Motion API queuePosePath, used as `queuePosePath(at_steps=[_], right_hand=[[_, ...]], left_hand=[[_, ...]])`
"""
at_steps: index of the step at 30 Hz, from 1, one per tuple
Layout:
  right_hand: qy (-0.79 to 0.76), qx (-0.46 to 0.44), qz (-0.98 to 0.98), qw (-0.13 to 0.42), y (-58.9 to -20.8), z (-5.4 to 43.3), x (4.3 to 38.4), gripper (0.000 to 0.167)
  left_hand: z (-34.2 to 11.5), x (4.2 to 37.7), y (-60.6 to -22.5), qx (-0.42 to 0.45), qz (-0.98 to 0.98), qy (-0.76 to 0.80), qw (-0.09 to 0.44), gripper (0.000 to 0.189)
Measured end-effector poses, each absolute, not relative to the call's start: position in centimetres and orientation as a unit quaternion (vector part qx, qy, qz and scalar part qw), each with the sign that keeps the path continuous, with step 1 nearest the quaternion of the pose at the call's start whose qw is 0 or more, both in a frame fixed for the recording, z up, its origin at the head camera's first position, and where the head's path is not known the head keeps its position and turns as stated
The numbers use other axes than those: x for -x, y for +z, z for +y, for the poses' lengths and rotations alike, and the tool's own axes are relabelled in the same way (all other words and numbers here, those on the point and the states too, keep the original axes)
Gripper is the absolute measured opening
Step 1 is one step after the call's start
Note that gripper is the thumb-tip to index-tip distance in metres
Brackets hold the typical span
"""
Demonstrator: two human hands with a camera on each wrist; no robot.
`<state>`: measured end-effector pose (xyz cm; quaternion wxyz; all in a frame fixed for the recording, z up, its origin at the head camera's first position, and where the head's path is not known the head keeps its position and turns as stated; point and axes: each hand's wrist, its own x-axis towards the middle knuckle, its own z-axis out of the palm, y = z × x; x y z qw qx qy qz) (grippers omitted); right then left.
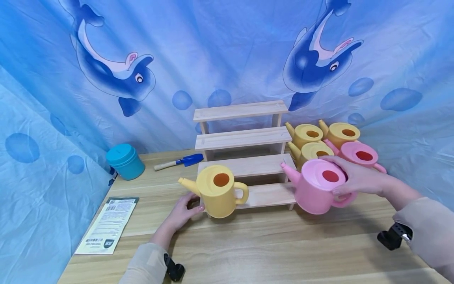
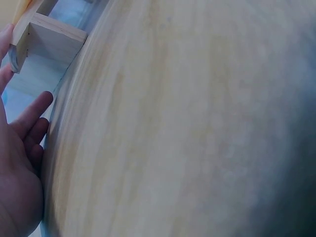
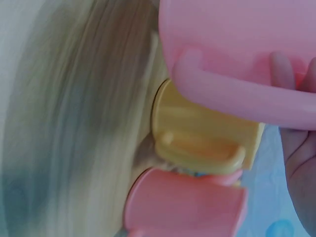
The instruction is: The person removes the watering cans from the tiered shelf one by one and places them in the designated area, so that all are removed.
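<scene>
A stepped wooden shelf [image 1: 244,136] stands in the middle of the table, with a yellow watering can [image 1: 215,193] on the left of its lowest step. My left hand [image 1: 182,213] is at that step's left end, thumb and finger gripping the board's corner [image 2: 30,37] while the other fingers stay loose. My right hand [image 1: 361,175] holds a pink watering can [image 1: 313,189] by its handle [image 3: 237,98], fingertips passing behind it. This can hangs tilted near the right end of the lowest step, spout pointing left.
Behind my right hand are three yellow watering cans [image 1: 342,134] and another pink can [image 1: 358,154]. To the left are a blue-green lidded tub [image 1: 125,161], a blue trowel [image 1: 191,159] and a printed packet [image 1: 108,227]. A dolphin-print curtain [image 1: 244,59] surrounds the table.
</scene>
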<state>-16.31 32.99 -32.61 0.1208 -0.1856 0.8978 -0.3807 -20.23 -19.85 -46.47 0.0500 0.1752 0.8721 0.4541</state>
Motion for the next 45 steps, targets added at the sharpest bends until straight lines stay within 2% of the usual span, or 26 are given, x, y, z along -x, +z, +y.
queuePosePath(at_steps=[6, 15, 20, 28, 45], right_hand=[[-0.414, 0.181, 0.887, 0.097, -33.5, 34.8, 15.7, 0.078], [-0.447, 0.102, 0.882, 0.107, -35.2, 36.8, 14.9, 0.083], [-0.458, 0.109, 0.879, 0.077, -36.1, 37.6, 14.9, 0.081], [-0.436, 0.106, 0.891, 0.062, -36.9, 37.6, 15.0, 0.077], [-0.362, 0.143, 0.920, 0.051, -37.0, 37.4, 14.9, 0.073]], left_hand=[[-19.9, 20.2, -46.4, -0.172, 0.875, 0.451, 0.048, 0.049], [-19.8, 20.2, -46.3, -0.164, 0.877, 0.448, 0.051, 0.048], [-19.7, 20.1, -46.3, -0.164, 0.875, 0.451, 0.054, 0.049], [-19.8, 20.1, -46.3, -0.170, 0.874, 0.452, 0.051, 0.047], [-19.9, 20.4, -46.7, -0.182, 0.865, 0.465, 0.049, 0.045]])
